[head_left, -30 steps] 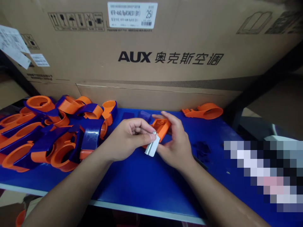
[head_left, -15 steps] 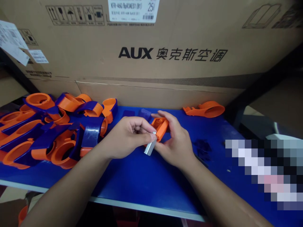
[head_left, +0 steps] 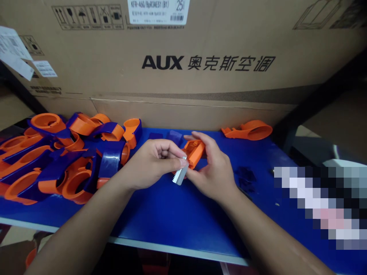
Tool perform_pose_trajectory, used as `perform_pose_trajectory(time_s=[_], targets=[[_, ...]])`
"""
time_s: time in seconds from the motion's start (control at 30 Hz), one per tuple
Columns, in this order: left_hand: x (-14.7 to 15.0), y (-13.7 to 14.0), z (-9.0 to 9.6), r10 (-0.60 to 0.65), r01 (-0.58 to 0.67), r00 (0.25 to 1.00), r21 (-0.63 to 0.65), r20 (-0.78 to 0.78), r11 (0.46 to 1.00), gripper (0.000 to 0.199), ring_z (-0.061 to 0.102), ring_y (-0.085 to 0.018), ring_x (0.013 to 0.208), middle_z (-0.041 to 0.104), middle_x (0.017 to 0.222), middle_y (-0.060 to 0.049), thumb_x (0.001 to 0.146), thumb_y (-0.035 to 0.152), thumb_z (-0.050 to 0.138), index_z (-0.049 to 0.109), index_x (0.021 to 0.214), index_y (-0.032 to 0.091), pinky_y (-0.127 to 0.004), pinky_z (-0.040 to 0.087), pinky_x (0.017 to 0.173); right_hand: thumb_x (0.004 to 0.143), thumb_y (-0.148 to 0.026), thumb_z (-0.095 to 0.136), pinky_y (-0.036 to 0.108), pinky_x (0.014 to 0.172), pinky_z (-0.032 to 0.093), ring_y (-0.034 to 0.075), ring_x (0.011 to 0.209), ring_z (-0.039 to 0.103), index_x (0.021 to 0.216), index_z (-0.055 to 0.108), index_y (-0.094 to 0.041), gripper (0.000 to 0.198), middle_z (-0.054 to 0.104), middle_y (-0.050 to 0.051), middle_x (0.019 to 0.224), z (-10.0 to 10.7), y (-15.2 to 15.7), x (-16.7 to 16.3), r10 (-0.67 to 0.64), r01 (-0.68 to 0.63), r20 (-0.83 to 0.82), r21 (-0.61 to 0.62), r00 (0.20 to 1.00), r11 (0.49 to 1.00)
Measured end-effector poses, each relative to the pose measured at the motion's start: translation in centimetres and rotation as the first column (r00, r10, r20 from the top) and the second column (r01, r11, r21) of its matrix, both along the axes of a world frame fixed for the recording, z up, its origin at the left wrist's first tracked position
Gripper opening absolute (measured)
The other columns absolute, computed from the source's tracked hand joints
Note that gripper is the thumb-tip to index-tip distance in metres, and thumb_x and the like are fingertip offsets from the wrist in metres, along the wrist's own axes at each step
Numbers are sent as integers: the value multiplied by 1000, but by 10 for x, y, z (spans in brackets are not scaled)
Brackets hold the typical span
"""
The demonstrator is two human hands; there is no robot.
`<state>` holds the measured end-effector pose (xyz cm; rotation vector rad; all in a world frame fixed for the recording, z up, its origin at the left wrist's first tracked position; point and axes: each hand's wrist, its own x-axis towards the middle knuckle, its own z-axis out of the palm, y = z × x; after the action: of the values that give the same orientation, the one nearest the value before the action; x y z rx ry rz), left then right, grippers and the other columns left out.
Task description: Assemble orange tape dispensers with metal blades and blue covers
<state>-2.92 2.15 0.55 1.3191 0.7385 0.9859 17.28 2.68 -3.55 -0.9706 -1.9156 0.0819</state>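
Observation:
Between the thumb and forefinger of my left hand is a shiny metal serrated blade, tilted with its toothed edge facing left. My right hand is closed around an orange plastic tape dispenser part; fingers and palm hide much of it. The blade is close to the near end of the orange part, and I cannot tell if they touch. Behind my hands lies a dark blue plastic piece on the blue work surface.
A heap of orange and blue tape dispensers covers the left side. At the back right lies another orange dispenser part. Small dark pieces are right of my right hand. A big cardboard box stands along the back.
The blade in my left hand has shifted slightly left and up, a little away from the orange part. My right hand keeps its hold, and the heap is unchanged.

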Motion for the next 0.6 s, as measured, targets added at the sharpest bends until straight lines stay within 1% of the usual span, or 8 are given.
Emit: perform_pose_trajectory(time_s=[0.07, 0.13, 0.27, 0.43, 0.6], targets=[[0, 0, 0, 14, -14, 1000, -2, -10, 1000, 11, 67, -9, 62, 74, 70, -1, 79, 14, 86, 77, 86, 14, -17, 53, 60, 85, -34, 77, 50, 101, 61, 32, 121, 74, 147, 46, -27, 70, 73, 14, 138, 0, -1, 0, -7, 7, 22, 9, 1000, 1000], [-1, 0, 1, -4, 4, 1000, -11, -4, 1000, 12, 68, -9, 62, 74, 70, -1, 78, 15, 87, 77, 86, 14, -18, 54, 59, 85, -35, 77, 51, 101, 61, 32, 121, 75, 147, 46, -27, 69, 73, 14, 137, 0, -2, -1, -15, 15, 28, 8, 1000, 1000], [-1, 0, 1, -24, 24, 1000, -21, 13, 999, 13, 69, -10, 63, 76, 72, -2, 78, 16, 87, 77, 85, 14, -19, 55, 61, 83, -35, 78, 49, 99, 62, 31, 117, 76, 147, 47, -27, 71, 72, 14, 138, 2, -1, -1, -30, 30, -3, -11, 1000, 999], [-2, 1, 0, -27, 27, 1000, -5, -5, 1000, 14, 70, -11, 64, 76, 73, -3, 78, 17, 88, 77, 86, 14, -19, 55, 62, 80, -35, 80, 49, 100, 62, 32, 120, 75, 147, 47, -26, 75, 72, 14, 138, 2, 0, -1, -32, 32, 24, 3, 999, 999], [-2, 0, 0, -10, 10, 999, -3, -39, 1000, 17, 69, -12, 65, 76, 75, -3, 78, 21, 89, 77, 87, 14, -22, 56, 63, 84, -36, 77, 49, 98, 62, 32, 117, 75, 146, 48, -26, 69, 73, 14, 137, 3, -1, 0, -38, 37, 47, 27, 998, 999]])
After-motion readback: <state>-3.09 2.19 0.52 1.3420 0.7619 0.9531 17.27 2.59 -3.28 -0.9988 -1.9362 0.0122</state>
